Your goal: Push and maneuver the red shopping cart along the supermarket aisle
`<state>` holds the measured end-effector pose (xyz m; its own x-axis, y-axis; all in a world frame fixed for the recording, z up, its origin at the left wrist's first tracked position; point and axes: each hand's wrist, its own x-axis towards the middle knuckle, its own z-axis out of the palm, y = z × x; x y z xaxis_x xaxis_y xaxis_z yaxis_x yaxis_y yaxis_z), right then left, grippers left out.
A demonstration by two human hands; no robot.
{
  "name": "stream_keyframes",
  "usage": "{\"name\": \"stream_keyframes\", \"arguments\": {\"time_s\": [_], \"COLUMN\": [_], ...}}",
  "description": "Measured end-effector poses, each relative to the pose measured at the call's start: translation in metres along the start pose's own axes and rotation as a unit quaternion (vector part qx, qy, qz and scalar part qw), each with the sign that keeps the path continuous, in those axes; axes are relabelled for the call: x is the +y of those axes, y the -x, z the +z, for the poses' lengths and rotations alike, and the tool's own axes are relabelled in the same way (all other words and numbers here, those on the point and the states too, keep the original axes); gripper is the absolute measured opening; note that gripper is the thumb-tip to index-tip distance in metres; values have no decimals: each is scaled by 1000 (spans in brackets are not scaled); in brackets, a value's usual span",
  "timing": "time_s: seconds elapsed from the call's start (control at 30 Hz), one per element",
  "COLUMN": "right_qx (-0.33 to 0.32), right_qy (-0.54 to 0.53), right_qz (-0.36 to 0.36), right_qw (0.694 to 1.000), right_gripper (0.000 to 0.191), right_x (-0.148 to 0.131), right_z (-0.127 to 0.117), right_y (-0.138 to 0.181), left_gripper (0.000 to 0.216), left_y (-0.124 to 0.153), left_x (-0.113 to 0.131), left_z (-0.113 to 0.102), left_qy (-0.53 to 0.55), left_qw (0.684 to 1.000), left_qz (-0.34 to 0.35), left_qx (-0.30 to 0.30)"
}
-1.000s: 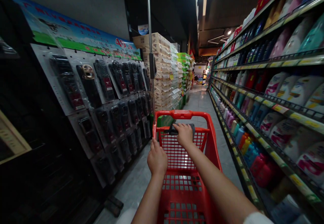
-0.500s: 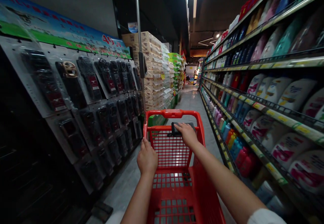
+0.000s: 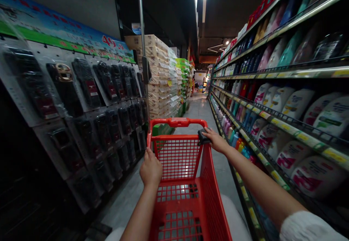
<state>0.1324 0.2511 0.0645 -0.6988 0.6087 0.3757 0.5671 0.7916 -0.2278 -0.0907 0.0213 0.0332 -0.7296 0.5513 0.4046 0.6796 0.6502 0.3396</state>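
Note:
A red plastic shopping cart (image 3: 185,201) with a grid floor and grid front panel stands in front of me, with nothing lying in its visible part. My left hand (image 3: 151,168) is closed round the cart's left rim. At the right rim, my right hand (image 3: 215,140) has its fingers closed over a small black object (image 3: 204,136), which touches the cart's front right corner. Its kind is not clear, as the fingers partly cover it. Along the cart's left side rises a thin metal pole (image 3: 143,23) with a dark fitting.
Packaged belts (image 3: 89,84) hang on a display at left. Beyond stand stacked beige packs (image 3: 155,77) and green packs (image 3: 184,66). On the right run long shelves with shampoo bottles (image 3: 296,103). A grey tiled aisle (image 3: 200,106) leads ahead between them.
My right hand has moved right with the black object, from the middle of the cart's front bar to its right corner. My left hand keeps its hold on the left rim.

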Motion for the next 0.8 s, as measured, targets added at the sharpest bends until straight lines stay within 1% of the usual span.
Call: {"name": "stream_keyframes", "arguments": {"time_s": [0.07,0.17,0.23,0.3,0.37,0.47,0.6,0.67,0.73,0.8], "right_qx": [-5,1,2,10,30,70,137,169,152,106], "right_qy": [-29,-42,-38,-30,-25,-26,-31,-7,25,47], "right_qz": [7,-21,-31,-31,-26,3,87,141,195,233], "right_qw": [1000,999,999,999,999,997,986,975,969,966], "right_gripper": [68,66,66,66,65,59,57,59,57,55], "right_x": [3,-6,-14,-17,-15,-6,2,1,-5,-16], "right_z": [15,29,31,29,27,26,18,14,13,15], "right_y": [26,63,77,78,65,28,-30,-55,-76,-93], "left_gripper": [57,57,57,57,56,56,56,56,55,55], "left_y": [0,0,0,1,1,0,-1,-1,-2,-1], "left_x": [1,1,1,0,0,-1,-4,-5,-6,-6], "left_z": [-1,-1,0,0,-1,-1,1,2,3,3], "left_qy": [0,5,11,15,19,24,24,29,38,45], "left_qw": [1000,1000,1000,1000,1000,1000,1000,999,999,999], "left_qz": [-2,-7,-8,-6,-3,-8,-13,-15,-19,-22], "left_qx": [-2,-4,-5,-5,-5,-11,-13,-14,-15,-19]}}
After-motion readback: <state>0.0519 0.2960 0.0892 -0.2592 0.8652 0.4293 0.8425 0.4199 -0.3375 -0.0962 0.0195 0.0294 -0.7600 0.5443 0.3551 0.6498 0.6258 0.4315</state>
